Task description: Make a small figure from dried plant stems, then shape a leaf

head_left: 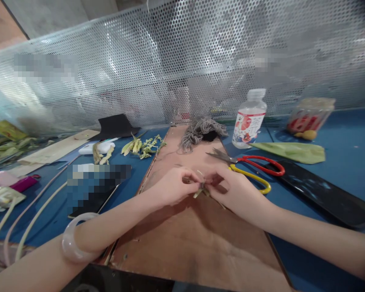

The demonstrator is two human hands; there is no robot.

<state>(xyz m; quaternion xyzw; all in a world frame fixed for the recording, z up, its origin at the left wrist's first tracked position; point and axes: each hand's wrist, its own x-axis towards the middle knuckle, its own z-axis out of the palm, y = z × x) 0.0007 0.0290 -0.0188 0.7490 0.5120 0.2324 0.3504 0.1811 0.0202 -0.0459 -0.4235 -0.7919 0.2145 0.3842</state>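
Over the brown wooden board [207,243], my left hand [174,186] and my right hand [235,188] meet, thumbs and fingertips pinched together. Between them is a small bundle of green leaf strips [204,192], with a grey, thread-like band around its middle. Fingers cover much of it, so its full shape is hidden. A whitish bangle [71,239] circles my left forearm. Just beyond my right hand lie scissors [246,162] with one red and one yellow handle. A tangle of grey yarn [197,134] rests farther back on the board.
A plastic bottle [249,121] and a jar [312,115] stand back right, near a green husk [292,152] and a black tray [328,192]. Wilted leaves [142,146], a dark phone-like slab [109,190] and cables [45,211] lie left. Perforated metal mesh [158,65] bounds the back.
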